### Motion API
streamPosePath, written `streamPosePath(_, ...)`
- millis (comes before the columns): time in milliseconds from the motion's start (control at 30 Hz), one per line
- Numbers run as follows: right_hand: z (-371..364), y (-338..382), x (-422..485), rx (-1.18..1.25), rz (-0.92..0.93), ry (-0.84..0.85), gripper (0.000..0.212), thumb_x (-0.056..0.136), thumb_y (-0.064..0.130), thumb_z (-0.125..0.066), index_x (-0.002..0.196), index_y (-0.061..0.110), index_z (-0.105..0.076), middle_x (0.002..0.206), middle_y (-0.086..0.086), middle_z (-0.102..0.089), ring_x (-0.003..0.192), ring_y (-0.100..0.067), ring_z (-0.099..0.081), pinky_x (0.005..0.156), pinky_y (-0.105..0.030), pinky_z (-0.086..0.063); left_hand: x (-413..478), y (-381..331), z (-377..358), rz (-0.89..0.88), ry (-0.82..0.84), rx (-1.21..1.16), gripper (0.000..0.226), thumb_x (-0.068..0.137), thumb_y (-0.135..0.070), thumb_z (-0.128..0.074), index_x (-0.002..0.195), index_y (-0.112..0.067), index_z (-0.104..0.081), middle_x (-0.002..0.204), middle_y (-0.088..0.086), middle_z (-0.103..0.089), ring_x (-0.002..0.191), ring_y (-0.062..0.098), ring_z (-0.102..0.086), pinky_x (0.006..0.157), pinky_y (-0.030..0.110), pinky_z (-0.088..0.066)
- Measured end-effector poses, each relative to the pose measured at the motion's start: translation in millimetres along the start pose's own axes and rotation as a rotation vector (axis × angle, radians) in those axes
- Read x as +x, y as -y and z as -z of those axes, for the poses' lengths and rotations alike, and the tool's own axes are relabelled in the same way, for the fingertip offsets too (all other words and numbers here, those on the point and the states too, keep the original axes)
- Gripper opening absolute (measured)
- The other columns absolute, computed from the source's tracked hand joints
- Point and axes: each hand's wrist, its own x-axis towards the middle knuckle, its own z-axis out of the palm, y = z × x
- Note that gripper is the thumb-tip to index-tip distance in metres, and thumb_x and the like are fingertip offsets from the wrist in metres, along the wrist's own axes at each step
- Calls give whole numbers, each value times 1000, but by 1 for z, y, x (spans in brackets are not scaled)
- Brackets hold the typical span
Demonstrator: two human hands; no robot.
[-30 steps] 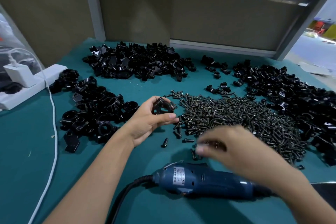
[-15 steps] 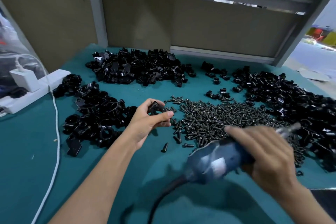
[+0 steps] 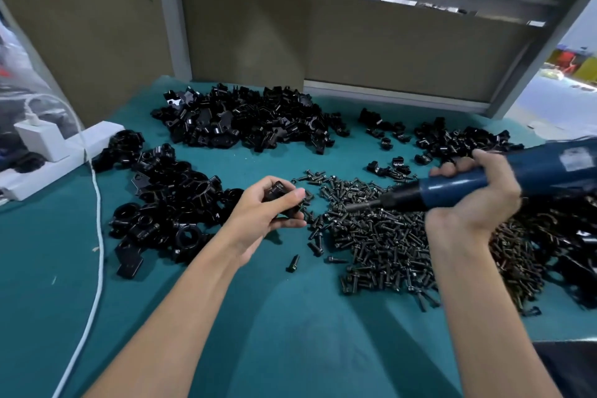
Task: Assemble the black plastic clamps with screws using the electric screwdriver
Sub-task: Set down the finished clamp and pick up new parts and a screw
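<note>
Teal cloth [image 3: 290,349] covers our bench, with brown panels [image 3: 97,26] behind it. We keep everything within reach: a heap of screws [image 3: 381,242] in the middle, loose clamp parts [image 3: 245,119] heaped at the back and right, and what look like finished clamps [image 3: 168,200] piled to the left, so work can pass across. Our left hand [image 3: 258,213] holds one clamp [image 3: 281,197] at the left edge of the screws, thumb and curled fingers pinching it, apparently turned so its hole faces the tool. Our right hand [image 3: 475,200] is wrapped fully round the blue screwdriver [image 3: 542,168], which lies nearly level, its bit [image 3: 358,205] over the screws and aimed at the clamp but not touching it. We cannot tell whether a screw sits in the clamp or on the bit. We judge the next move is bringing bit and clamp together; a slip could knock the clamp from our pinch. A white power strip [image 3: 58,168] and a cable [image 3: 97,252] lie at the far left
</note>
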Motion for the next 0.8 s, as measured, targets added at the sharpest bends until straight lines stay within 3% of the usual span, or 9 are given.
streamPosePath(33,-2,-3,-1,52,-87,15,10,78,5,-59,83,10,-51,60,2,-49,50,-15,-46,55,-25,-44,0,0,1,23,31,-10,32,70,-19,-78,94,-6,-62,74,-1,-71,76,23,-69,71,31,-60)
streamPosePath(100,-5,-7,2,146,-206,46,16,83,10,-54,69,15,-49,57,5,-46,47,-13,-43,54,-23,-42,-2,-1,3,68,87,-3,38,69,-12,-78,101,-6,-60,79,3,-72,78,24,-70,82,37,-60)
streamPosePath(267,-3,-19,3,196,-288,122,14,86,8,-47,75,16,-52,55,5,-43,45,-11,-40,51,-21,-41,-4,-3,4,91,140,105,43,67,-6,-80,105,-7,-59,90,12,-71,79,28,-71,70,25,-58)
streamPosePath(467,4,-28,4,190,-282,158,11,85,7,-48,80,16,-50,55,5,-43,46,-11,-40,52,-23,-41,-7,-4,5,93,202,234,39,64,-14,-85,96,-23,-66,102,18,-67,84,33,-73,69,32,-58)
streamPosePath(800,8,-29,4,213,-291,183,11,86,9,-47,78,17,-49,55,5,-42,46,-11,-40,51,-23,-41,-8,-2,3,80,255,280,38,67,-10,-83,99,-19,-63,105,16,-63,84,33,-73,68,30,-58)
